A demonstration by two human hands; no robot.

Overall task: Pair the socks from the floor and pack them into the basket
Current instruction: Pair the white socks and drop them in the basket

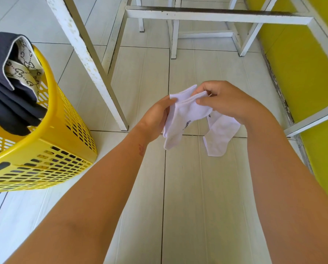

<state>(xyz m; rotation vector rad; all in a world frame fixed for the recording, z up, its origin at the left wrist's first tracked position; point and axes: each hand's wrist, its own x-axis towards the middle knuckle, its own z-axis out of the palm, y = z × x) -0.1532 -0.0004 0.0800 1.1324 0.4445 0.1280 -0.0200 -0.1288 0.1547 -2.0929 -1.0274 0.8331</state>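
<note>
Two white socks hang together above the tiled floor, held at their cuffs by both hands. My left hand grips the left edge of the cuffs. My right hand pinches the top of the cuffs from the right. One sock hangs under my left hand; the second white sock dangles lower, below my right wrist. Small dark print shows on each. The yellow slotted basket stands on the floor to the left, apart from the socks.
Dark clothes and a beige patterned fabric fill the basket. White metal table legs and frames stand ahead. A yellow wall runs along the right. White floor tiles lie beneath my arms.
</note>
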